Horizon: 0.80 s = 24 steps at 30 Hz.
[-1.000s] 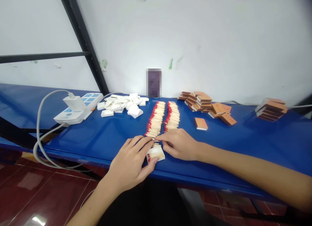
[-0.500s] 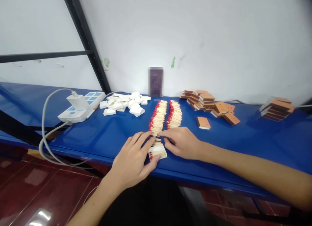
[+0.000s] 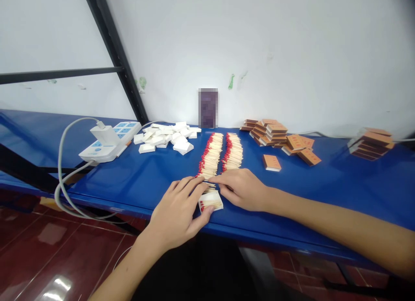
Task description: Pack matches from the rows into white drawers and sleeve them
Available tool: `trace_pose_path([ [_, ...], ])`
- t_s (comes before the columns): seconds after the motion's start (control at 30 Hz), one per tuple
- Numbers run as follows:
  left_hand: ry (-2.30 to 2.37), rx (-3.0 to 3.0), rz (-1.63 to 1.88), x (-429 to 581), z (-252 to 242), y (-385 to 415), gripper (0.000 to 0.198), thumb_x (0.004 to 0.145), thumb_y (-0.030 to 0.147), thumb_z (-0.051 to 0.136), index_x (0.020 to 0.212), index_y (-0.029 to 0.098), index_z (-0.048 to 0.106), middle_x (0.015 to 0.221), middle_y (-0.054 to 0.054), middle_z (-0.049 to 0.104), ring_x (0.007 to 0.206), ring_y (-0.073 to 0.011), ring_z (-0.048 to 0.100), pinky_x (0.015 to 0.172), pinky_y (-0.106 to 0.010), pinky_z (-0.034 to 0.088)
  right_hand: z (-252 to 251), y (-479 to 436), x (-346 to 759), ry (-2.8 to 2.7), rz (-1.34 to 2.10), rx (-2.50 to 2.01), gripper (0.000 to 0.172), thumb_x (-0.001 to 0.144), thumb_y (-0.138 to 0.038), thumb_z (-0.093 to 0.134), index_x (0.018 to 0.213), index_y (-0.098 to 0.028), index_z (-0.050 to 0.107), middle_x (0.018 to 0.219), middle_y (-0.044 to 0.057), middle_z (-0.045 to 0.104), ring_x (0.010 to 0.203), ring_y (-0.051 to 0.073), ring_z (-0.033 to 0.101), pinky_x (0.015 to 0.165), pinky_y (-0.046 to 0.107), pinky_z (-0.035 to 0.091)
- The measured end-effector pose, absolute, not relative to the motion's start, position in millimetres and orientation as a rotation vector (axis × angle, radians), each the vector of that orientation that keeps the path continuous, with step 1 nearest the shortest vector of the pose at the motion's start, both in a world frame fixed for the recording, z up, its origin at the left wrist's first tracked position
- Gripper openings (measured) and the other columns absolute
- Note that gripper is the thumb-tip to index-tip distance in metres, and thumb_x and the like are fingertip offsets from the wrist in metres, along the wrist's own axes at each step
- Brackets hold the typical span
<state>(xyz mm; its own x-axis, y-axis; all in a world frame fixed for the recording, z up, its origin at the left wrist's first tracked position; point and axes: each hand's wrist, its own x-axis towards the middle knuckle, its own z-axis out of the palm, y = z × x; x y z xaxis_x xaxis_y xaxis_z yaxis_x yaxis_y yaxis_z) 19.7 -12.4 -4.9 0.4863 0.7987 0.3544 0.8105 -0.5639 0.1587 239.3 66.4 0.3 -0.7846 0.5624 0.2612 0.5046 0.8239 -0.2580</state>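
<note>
A small white matchbox tray [image 3: 206, 196] lies near the table's front edge, with several red-headed matches [image 3: 210, 204] inside it. The thumb of my left hand [image 3: 178, 210] rests on the tray's near side, while its other fingers stretch past the tray to loose matches just beyond. From the other side, my right hand [image 3: 244, 190] reaches its index finger to the same matches; the thumb is apart from it and the remaining fingers curl under. Past my fingertips lie two long rows of matches, a left row [image 3: 211, 156] and a right row [image 3: 233, 152], red heads leftward.
White trays [image 3: 162, 136] are heaped at the back left. Orange-brown matchbox covers [image 3: 275, 132] pile up at the right, one cover [image 3: 271, 162] lying apart and another stack [image 3: 371, 143] farther right. A power strip [image 3: 106, 147] with cables stands left on the blue table [image 3: 129, 184].
The camera view has shifted very slightly. Both hands stay almost in place over the matches and the tray.
</note>
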Motion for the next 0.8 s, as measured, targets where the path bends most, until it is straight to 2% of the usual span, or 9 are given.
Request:
trace_pose_path([
  [0.33, -1.454, -2.684, -0.61, 18.7, -3.7, -14.2, 0.034, 0.099, 0.039, 0.051, 0.125, 0.019, 0.059, 0.138, -0.012, 0.061, 0.123, -0.0333, 0.055, 0.098, -0.05, 0.044, -1.0, 66.9, 239.0, -2.678, 0.248, -0.802, 0.038, 0.094, -0.018, 0.048, 0.127, -0.021, 0.067, 0.1, 0.006, 0.076, 0.086, 0.02, 0.069, 0.072, 0.028, 0.044],
  [0.67, -1.401, -2.66, -0.672, 19.0, -5.1, -12.9, 0.035, 0.098, 0.037, 0.052, 0.127, 0.019, 0.059, 0.131, -0.011, 0.063, 0.12, -0.0311, 0.056, 0.097, -0.046, 0.046, -1.3, 66.5, 238.7, -2.635, 0.246, -0.775, 0.029, 0.094, -0.017, 0.047, 0.109, -0.02, 0.072, 0.092, 0.005, 0.076, 0.08, 0.018, 0.068, 0.068, 0.026, 0.041],
  [0.8, -1.406, -2.628, -0.684, 18.2, -7.6, -13.4, 0.037, 0.098, 0.037, 0.051, 0.128, 0.017, 0.059, 0.131, -0.013, 0.062, 0.119, -0.0327, 0.056, 0.096, -0.048, 0.046, -0.4, 65.8, 238.6, -2.629, 0.25, -0.789, 0.03, 0.093, -0.018, 0.048, 0.114, -0.019, 0.07, 0.09, 0.005, 0.076, 0.076, 0.018, 0.067, 0.068, 0.026, 0.041],
])
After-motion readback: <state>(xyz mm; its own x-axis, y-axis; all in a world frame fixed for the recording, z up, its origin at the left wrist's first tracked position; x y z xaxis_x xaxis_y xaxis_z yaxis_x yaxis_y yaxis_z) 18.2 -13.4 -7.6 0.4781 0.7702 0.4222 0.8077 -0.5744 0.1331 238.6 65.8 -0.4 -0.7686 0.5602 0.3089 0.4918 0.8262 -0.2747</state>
